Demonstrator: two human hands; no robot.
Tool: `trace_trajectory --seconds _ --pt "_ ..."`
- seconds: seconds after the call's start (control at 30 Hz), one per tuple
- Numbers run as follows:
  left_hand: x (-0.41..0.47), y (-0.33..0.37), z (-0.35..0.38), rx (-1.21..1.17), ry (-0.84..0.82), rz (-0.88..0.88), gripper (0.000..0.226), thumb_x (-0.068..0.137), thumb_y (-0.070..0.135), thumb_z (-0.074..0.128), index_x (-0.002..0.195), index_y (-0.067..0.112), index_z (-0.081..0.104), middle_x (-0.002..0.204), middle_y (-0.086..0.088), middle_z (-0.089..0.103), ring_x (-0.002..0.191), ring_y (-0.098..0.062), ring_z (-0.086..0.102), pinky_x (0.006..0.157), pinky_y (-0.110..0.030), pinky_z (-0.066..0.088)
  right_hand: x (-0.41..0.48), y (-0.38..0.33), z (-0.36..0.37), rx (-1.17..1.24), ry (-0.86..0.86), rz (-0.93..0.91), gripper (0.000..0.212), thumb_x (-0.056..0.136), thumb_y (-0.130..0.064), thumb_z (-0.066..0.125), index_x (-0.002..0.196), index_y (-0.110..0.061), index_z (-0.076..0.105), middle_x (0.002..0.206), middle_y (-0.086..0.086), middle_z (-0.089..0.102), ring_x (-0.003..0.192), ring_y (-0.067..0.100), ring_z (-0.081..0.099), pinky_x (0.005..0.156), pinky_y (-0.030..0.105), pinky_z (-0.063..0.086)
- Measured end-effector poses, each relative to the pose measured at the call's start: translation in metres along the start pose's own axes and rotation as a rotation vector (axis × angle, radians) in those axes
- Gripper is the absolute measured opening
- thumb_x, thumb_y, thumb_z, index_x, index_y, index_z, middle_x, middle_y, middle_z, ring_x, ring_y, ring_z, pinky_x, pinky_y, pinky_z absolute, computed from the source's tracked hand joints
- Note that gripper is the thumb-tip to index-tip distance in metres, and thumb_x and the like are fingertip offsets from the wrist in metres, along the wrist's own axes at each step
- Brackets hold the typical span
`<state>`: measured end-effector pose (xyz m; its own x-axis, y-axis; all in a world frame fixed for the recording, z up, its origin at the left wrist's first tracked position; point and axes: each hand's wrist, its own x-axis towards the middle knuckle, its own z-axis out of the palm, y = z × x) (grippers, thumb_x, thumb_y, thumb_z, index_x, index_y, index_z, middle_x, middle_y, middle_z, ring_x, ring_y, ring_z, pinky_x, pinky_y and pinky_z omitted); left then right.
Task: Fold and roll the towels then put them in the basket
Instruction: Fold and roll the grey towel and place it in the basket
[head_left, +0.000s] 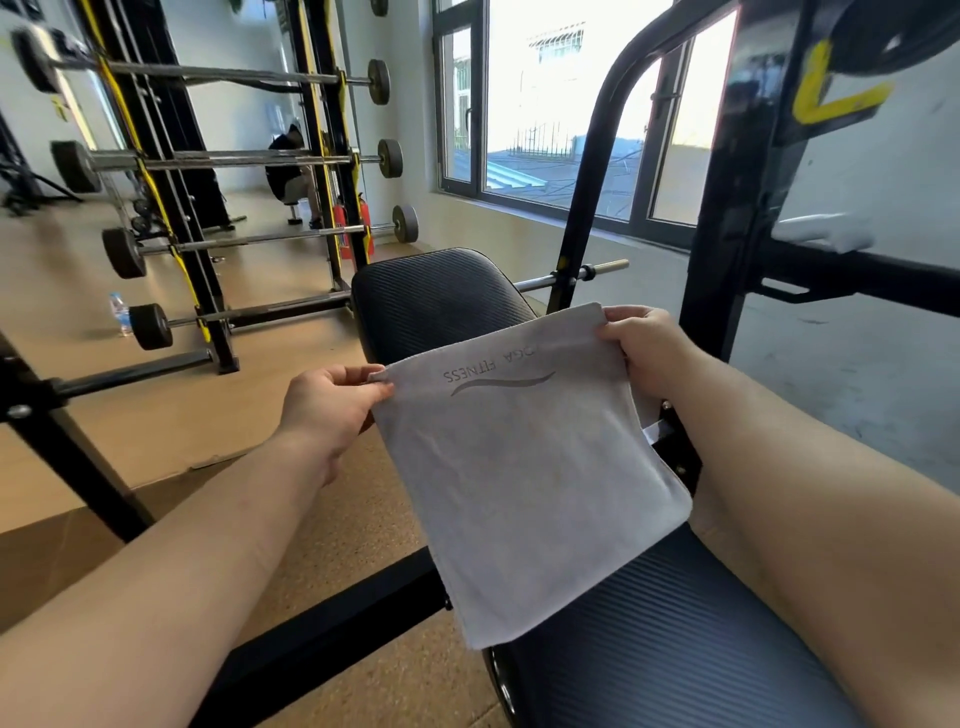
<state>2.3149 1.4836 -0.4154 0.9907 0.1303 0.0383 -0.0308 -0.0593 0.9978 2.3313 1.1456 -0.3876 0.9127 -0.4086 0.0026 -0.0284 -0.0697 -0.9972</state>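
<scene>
A grey towel (524, 467) with a printed fitness logo near its top edge hangs folded in front of me, above a black padded bench (436, 296). My left hand (332, 400) pinches the towel's top left corner. My right hand (644, 345) grips the top right corner. The towel's lower edge drapes down over the near part of the bench. No basket is in view.
A black bench-press frame (727, 218) rises on the right. A rack of barbells (208, 239) stands to the left on the wooden floor, with a water bottle (120, 312) beside it. A person sits far back by the rack. Windows line the far wall.
</scene>
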Motion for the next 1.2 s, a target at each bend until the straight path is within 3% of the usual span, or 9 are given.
trace_trajectory --seconds 0.1,0.17,0.27,0.37,0.43,0.53,0.67,1.0,1.2 --pt "-0.019 0.014 -0.003 -0.015 -0.014 0.005 0.009 0.092 0.012 0.074 0.095 0.021 0.071 0.108 -0.004 0.069 0.107 -0.024 0.064 0.094 -0.041 0.058 -0.025 -0.017 -0.016 -0.045 -0.027 -0.006 0.033 0.080 0.009 0.059 0.103 -0.004 0.078 0.104 0.026 0.074 0.089 0.036 0.068 0.099 0.059 0.053" --pt "-0.033 0.025 -0.007 -0.044 -0.025 0.019 0.007 0.093 0.014 0.074 0.096 0.020 0.072 0.109 -0.004 0.070 0.107 -0.024 0.064 0.092 -0.039 0.058 -0.046 -0.030 -0.027 -0.050 -0.024 -0.038 0.026 0.084 0.011 0.061 0.099 -0.002 0.077 0.095 0.022 0.074 0.087 0.034 0.068 0.094 0.053 0.056" --pt "-0.055 0.042 -0.016 -0.041 -0.039 0.048 0.006 0.092 0.018 0.076 0.097 0.020 0.073 0.110 -0.005 0.072 0.108 -0.025 0.065 0.092 -0.039 0.058 -0.077 -0.044 -0.043 -0.040 -0.016 -0.102 0.007 0.082 -0.006 0.078 0.089 -0.007 0.080 0.090 0.019 0.077 0.085 0.030 0.070 0.085 0.044 0.058" --pt "-0.078 0.059 -0.028 -0.044 -0.052 0.076 0.006 0.089 0.023 0.080 0.094 0.023 0.076 0.104 -0.002 0.074 0.103 -0.022 0.066 0.084 -0.034 0.056 -0.105 -0.060 -0.060 -0.042 -0.001 -0.134 0.029 0.072 -0.026 0.087 0.093 -0.008 0.081 0.095 0.018 0.076 0.083 0.027 0.067 0.085 0.046 0.056" --pt "-0.093 0.070 -0.036 -0.025 -0.057 0.105 0.010 0.085 0.028 0.083 0.093 0.025 0.078 0.099 0.002 0.074 0.097 -0.018 0.065 0.078 -0.032 0.053 -0.127 -0.074 -0.072 -0.044 -0.023 -0.138 0.025 0.083 -0.018 0.083 0.104 -0.007 0.077 0.095 0.010 0.075 0.086 0.022 0.069 0.088 0.044 0.058" --pt "-0.115 0.086 -0.048 0.020 -0.074 0.133 0.014 0.083 0.031 0.085 0.095 0.026 0.080 0.096 0.004 0.074 0.089 -0.018 0.061 0.071 -0.031 0.048 -0.158 -0.093 -0.089 -0.091 -0.036 -0.146 0.018 0.086 -0.012 0.080 0.103 -0.011 0.076 0.091 0.002 0.075 0.087 0.016 0.068 0.076 0.034 0.051" --pt "-0.141 0.110 -0.065 0.053 -0.088 0.149 0.013 0.081 0.026 0.087 0.092 0.024 0.081 0.095 0.001 0.076 0.073 -0.016 0.053 0.063 -0.030 0.045 -0.197 -0.110 -0.106 -0.094 -0.034 -0.153 0.015 0.087 -0.006 0.077 0.101 -0.007 0.078 0.099 0.012 0.074 0.091 0.020 0.065 0.065 0.030 0.043" --pt "-0.215 0.131 -0.105 0.057 -0.115 0.195 0.011 0.084 0.031 0.083 0.092 0.025 0.079 0.090 -0.002 0.069 0.081 -0.021 0.054 0.062 -0.030 0.049 -0.281 -0.108 -0.124 -0.028 -0.018 -0.204 0.007 0.087 -0.018 0.081 0.093 -0.014 0.083 0.096 0.010 0.078 0.087 0.021 0.065 0.067 0.031 0.047" --pt "-0.262 0.112 -0.127 0.101 -0.102 0.167 0.017 0.082 0.024 0.086 0.096 0.020 0.078 0.095 -0.002 0.077 0.079 -0.013 0.070 0.058 -0.028 0.046 -0.340 -0.088 -0.129 -0.099 0.005 -0.244 0.010 0.085 -0.014 0.082 0.095 -0.018 0.082 0.086 0.006 0.072 0.079 0.018 0.057 0.070 0.028 0.050"
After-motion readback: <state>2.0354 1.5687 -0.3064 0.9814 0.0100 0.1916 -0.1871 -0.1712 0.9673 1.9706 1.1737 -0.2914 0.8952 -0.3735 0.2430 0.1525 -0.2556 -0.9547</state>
